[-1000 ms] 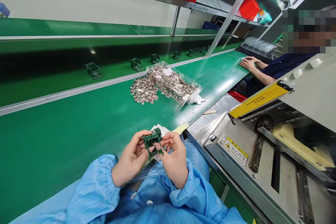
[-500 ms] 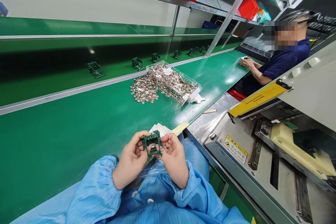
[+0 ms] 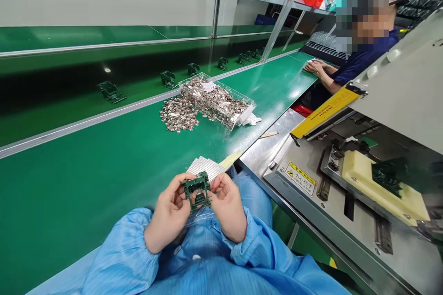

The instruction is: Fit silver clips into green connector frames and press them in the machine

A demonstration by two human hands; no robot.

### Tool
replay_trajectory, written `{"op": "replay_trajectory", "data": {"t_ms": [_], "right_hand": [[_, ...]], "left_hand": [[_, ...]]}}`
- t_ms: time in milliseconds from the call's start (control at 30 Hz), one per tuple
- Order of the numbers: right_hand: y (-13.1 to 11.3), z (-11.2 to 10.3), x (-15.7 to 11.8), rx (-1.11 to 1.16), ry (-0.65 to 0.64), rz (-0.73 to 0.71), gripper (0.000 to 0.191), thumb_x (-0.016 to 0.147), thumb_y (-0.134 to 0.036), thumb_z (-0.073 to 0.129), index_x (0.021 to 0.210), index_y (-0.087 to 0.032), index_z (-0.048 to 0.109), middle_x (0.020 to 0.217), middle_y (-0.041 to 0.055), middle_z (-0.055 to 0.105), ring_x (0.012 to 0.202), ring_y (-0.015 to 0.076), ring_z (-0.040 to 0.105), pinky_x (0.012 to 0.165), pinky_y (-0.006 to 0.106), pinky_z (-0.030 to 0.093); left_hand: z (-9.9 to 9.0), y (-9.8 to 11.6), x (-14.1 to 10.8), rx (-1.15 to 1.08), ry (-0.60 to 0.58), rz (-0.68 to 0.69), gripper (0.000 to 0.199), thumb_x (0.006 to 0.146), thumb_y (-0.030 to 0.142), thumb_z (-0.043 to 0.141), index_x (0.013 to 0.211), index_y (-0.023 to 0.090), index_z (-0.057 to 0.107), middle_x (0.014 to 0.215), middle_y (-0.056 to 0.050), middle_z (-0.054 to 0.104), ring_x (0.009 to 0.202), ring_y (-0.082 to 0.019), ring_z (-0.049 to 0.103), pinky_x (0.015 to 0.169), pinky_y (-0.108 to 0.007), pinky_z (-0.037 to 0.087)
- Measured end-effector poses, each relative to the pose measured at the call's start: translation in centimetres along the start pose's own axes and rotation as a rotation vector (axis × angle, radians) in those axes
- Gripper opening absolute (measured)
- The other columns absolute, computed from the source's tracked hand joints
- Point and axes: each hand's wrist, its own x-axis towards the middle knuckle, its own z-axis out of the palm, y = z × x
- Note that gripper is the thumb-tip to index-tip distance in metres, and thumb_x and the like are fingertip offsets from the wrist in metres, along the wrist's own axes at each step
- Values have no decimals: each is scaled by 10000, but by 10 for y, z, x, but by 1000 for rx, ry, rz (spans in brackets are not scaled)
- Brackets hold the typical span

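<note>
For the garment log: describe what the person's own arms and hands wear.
Both arms wear loose light-blue smock sleeves with fine stripes; the left sleeve and right sleeve end in gathered elastic cuffs at the wrists. The left hand and right hand are bare: no gloves, and no rings or watch that show.

Left hand [image 3: 168, 214] and right hand [image 3: 228, 207] pinching a small green frame [image 3: 197, 190] near the body, clear tray of metal parts [image 3: 218, 101] farther off on green bench [image 3: 86, 175]

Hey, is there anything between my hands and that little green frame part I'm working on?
No. The left hand and right hand already grip the green frame part directly by its sides, above the lap, with nothing between fingers and part.
</note>
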Motion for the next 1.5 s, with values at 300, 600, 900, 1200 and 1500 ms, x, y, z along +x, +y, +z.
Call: {"op": "replay_trajectory", "data": {"t_ms": [300,600,900,1200,1500], "right_hand": [[6,-46,-4,-95,101,-67,229,769,-361,699,859,-201,563,760,-3,582,675,139,556,545,230,485],[54,-55,17,-206,22,32,450,731,-615,668,708,-166,648,608,12,624,530,128,543,508,243,440],[73,-43,16,-320,107,-110,401,880,-527,504,678,-186,568,591,-1,544,553,138,497,545,261,412],[92,-75,27,-642,-30,-159,393,880,-454,516,591,-207,616,552,2,567,530,153,507,544,275,373],[39,-91,24,-843,-80,-109,345,853,-413,598,578,-215,663,475,-6,564,440,141,477,461,260,319]], "left_hand": [[7,8,21,6,-26,50,354,714,238,720,1021,194,550,830,-2,641,714,-131,625,642,-208,532],[34,-2,73,-169,-37,12,393,698,299,746,990,186,507,815,-8,673,796,-170,668,749,-276,544],[29,-16,73,-188,-93,26,437,733,247,717,1087,173,472,968,-52,692,930,-183,676,802,-270,533],[29,-14,75,-218,-89,-11,445,719,270,720,1063,179,453,1003,-66,688,953,-197,681,850,-315,535],[26,-16,72,-227,-80,73,474,741,297,713,1119,183,451,1015,-72,686,951,-189,680,850,-304,538]]}}
